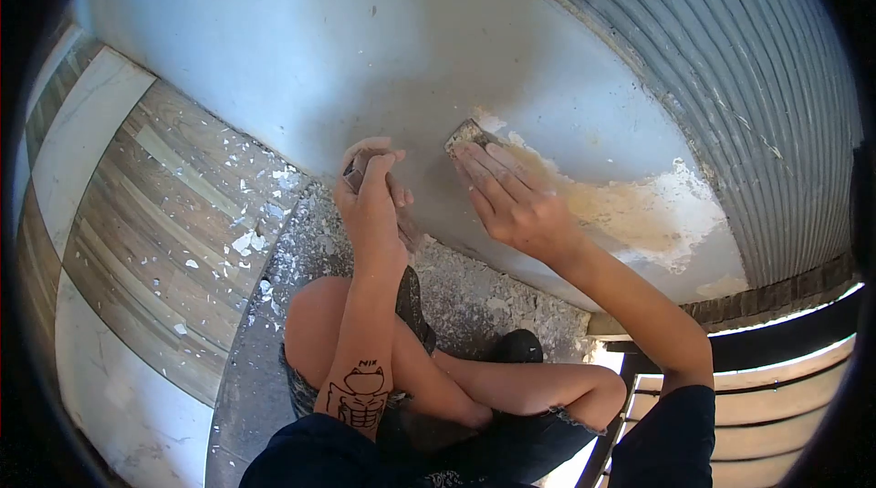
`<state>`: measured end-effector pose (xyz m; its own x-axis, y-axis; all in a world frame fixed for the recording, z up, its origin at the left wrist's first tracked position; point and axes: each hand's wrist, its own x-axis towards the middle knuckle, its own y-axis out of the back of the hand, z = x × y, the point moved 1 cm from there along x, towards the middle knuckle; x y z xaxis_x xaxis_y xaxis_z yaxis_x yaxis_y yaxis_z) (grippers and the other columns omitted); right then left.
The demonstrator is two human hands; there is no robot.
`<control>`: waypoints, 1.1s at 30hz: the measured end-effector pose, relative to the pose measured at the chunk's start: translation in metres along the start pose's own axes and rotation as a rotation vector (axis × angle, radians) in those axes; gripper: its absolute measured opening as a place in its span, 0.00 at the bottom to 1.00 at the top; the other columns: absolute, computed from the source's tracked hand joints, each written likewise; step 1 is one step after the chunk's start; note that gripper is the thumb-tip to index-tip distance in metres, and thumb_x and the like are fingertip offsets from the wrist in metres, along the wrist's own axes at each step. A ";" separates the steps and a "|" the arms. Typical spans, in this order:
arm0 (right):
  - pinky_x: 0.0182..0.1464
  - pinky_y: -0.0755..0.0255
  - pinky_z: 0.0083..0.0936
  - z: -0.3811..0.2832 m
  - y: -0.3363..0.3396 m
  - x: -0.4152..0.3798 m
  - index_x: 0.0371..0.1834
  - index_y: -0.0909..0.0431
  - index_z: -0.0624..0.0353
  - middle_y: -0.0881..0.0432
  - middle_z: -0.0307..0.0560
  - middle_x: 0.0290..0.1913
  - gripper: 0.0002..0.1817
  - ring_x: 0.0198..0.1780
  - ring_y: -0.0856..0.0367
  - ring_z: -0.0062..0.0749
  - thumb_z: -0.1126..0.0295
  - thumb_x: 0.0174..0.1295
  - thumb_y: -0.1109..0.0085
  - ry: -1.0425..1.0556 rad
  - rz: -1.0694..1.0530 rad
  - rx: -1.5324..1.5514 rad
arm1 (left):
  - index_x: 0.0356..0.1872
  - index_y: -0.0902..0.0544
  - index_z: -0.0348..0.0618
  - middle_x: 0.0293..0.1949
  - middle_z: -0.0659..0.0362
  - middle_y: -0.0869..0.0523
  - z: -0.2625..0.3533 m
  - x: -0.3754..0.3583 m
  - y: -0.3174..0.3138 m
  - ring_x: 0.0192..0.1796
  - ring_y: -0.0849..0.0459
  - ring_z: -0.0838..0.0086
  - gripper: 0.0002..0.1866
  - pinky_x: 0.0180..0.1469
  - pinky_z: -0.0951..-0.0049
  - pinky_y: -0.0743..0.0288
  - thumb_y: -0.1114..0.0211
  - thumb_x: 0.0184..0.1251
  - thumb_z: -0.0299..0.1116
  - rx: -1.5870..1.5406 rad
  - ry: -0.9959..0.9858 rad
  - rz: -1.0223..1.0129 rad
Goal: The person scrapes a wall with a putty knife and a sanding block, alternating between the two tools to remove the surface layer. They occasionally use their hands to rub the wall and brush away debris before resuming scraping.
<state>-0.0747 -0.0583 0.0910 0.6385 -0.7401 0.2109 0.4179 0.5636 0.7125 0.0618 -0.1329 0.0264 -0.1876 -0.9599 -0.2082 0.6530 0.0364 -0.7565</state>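
Note:
My right hand (516,205) is closed around a small, dust-covered sanding block (467,134) and holds it against the pale wall (438,59). Beside the block runs a rough patch (630,210) where the paint is gone and yellowish and white plaster shows. Over to the left, my left hand (370,192) curls its fingers around a brown-grey piece (358,171) that looks like folded sandpaper; most of it is hidden in the palm. Dust coats the fingers of both hands.
Corrugated grey metal (730,87) borders the wall at upper right. Paint flakes (248,242) litter the wood-look floor tiles (173,242) and the rough concrete strip (465,283) along the wall's foot. My crossed legs (520,388) are close below. Dark metal bars (748,351) stand at lower right.

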 end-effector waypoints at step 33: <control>0.62 0.33 0.34 -0.004 0.005 0.005 0.37 0.19 0.67 0.22 0.51 0.51 0.14 0.50 0.22 0.37 0.70 0.49 0.44 -0.055 0.066 -0.029 | 0.38 0.23 0.42 0.32 0.60 0.22 -0.014 -0.007 -0.010 0.20 0.34 0.82 0.09 0.24 0.79 0.34 0.40 0.56 0.28 0.095 0.045 -0.021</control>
<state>-0.0669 -0.0578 0.0933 0.6293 -0.7196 0.2935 0.3955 0.6216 0.6762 0.0464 -0.1227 0.0272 -0.2333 -0.9465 -0.2227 0.7152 -0.0119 -0.6989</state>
